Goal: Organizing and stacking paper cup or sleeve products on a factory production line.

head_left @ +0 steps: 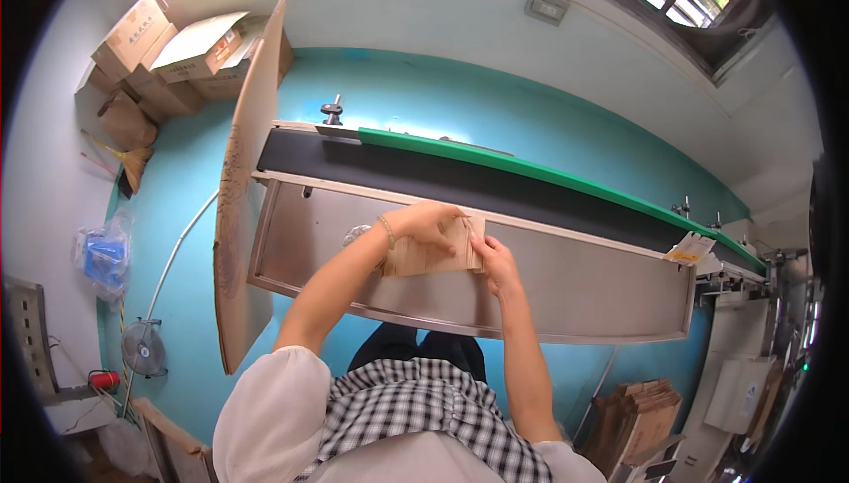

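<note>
A stack of thin, pale beige card pieces [431, 257], perhaps flattened cartons, rests on the metal tray table in front of me. Over its far side arches my left hand [423, 222], thumb bent down onto the pieces and fingertips at the far edge near the right end. My right hand [498, 264] grips the stack's right end, with thumb and fingers at the edge. Part of the stack is hidden under my left hand. Beside my left wrist lies a small crumpled, clear or whitish item [355, 234], too small to name.
Past the metal tray table [584, 293] runs a black conveyor belt [416, 172] with a green guide rail [531, 164]. A white-and-yellow packet [690, 248] sits at its right. A tall cardboard sheet [239, 191] stands left. A fan [143, 348] and cardboard boxes [159, 58] are farther left.
</note>
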Demonstrator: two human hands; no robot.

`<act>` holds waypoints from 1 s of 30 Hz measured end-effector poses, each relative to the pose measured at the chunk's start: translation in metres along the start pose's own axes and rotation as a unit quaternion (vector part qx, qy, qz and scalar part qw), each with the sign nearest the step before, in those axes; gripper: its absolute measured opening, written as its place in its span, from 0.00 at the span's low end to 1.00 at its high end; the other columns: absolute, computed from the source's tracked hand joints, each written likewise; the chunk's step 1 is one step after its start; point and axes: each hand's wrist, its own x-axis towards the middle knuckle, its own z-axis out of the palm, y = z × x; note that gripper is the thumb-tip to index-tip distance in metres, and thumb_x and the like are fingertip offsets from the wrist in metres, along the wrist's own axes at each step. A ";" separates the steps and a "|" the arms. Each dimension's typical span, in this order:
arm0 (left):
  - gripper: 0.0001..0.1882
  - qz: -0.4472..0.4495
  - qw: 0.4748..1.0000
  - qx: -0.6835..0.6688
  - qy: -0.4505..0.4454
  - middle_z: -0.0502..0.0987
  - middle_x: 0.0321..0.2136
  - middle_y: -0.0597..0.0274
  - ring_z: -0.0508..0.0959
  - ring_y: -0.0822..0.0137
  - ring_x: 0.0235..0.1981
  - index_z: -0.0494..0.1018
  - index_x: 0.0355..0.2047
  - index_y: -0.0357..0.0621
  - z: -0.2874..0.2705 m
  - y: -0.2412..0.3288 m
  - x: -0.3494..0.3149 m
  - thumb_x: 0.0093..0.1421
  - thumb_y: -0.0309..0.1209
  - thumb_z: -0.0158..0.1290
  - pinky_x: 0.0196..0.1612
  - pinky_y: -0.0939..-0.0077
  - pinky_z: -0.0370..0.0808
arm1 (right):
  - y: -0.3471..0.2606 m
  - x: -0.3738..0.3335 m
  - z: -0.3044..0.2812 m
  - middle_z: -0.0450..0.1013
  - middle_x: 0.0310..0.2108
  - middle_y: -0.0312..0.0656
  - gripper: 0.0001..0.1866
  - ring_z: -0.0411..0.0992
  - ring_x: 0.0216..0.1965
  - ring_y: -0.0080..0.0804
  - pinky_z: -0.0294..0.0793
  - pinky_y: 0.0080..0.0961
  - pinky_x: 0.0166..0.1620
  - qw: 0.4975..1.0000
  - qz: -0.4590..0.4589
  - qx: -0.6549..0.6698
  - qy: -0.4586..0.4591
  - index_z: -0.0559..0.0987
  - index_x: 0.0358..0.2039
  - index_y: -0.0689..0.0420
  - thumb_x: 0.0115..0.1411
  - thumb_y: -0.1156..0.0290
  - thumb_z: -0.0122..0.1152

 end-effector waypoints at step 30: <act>0.42 -0.021 0.996 -0.081 -0.007 0.76 0.52 0.47 0.76 0.51 0.53 0.67 0.60 0.48 -0.004 -0.017 -0.018 0.48 0.47 0.70 0.56 0.61 0.73 | -0.028 0.041 -0.011 0.79 0.39 0.43 0.18 0.78 0.36 0.26 0.76 0.19 0.36 0.988 -0.034 0.120 0.088 0.77 0.45 0.62 0.66 0.59 0.62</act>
